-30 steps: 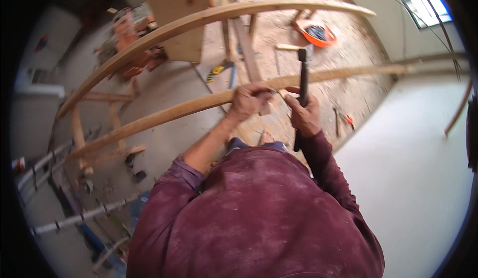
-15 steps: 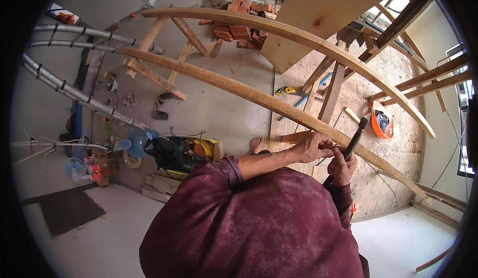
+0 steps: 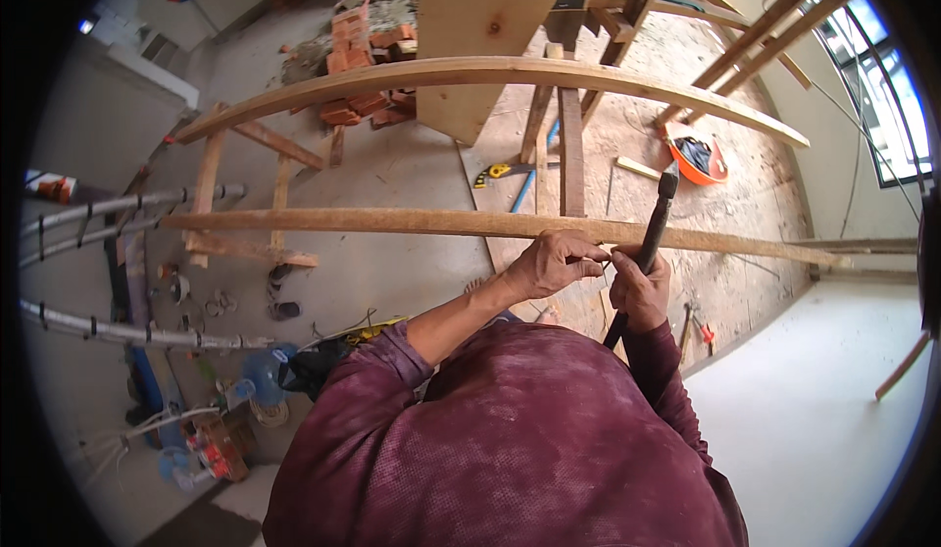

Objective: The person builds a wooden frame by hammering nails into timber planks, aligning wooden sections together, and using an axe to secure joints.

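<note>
My right hand (image 3: 644, 292) is wrapped round the dark handle of a hammer (image 3: 659, 223), its head pointing up and away from me. Just to its left, my left hand (image 3: 555, 265) is closed in a pinch, fingertips almost meeting the right thumb. A thin dark sliver, perhaps a nail, shows between the two hands, too small to make out surely. Both hands are at the near long wooden beam (image 3: 412, 222), which runs across in front of me. Farther off, a second beam (image 3: 431, 72) lies roughly parallel on wooden supports.
Upright timber (image 3: 570, 150) stands between the beams. A yellow-handled saw (image 3: 502, 171) lies on the floor beyond. An orange basin (image 3: 698, 163) holds a black bag. A plywood sheet (image 3: 490, 18) leans near stacked bricks (image 3: 358, 57). Metal ladder rails (image 3: 127, 331) reach in at left.
The view has turned, so the near beam now runs nearly level across it. My hands have drawn slightly apart; the hammer stays in my right hand.
</note>
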`<state>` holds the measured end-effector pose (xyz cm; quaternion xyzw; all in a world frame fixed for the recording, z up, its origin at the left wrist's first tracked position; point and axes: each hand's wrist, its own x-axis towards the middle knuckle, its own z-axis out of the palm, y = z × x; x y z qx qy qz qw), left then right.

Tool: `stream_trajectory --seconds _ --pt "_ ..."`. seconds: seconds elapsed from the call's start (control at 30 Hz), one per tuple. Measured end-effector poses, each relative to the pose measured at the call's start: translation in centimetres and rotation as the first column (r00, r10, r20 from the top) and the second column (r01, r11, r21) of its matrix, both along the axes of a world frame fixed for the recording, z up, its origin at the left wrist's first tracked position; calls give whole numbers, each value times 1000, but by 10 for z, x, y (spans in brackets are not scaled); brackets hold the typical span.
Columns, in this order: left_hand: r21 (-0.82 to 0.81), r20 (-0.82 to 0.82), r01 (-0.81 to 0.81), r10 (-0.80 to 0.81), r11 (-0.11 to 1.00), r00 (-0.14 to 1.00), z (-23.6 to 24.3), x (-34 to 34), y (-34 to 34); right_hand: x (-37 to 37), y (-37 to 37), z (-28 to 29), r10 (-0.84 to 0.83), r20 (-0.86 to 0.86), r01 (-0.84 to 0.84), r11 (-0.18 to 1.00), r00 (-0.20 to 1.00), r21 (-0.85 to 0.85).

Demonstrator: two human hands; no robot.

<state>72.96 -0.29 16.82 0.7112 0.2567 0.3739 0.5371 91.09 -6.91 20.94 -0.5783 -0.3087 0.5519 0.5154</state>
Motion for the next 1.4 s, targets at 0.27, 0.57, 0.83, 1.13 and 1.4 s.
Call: stream_trajectory --seconds 0.27,0.57,0.83,1.13,1.4 --pt "86 1 85 -85 993 996 -6 -4 12 -37 -8 10 -114 -44 114 993 993 15" --pt "245 37 -243 242 939 970 -58 5 77 -33 -78 2 -112 -280 149 982 953 113" --pt "343 -46 -154 180 927 983 -82 22 64 -8 -117 10 -69 73 68 998 995 17" --pt "261 -73 -84 106 962 992 -86 19 63 5 -111 7 60 389 -57 998 919 -20" --pt "314 -122 -93 138 945 983 -85 12 64 15 -98 1 89 566 -79 996 820 -41"
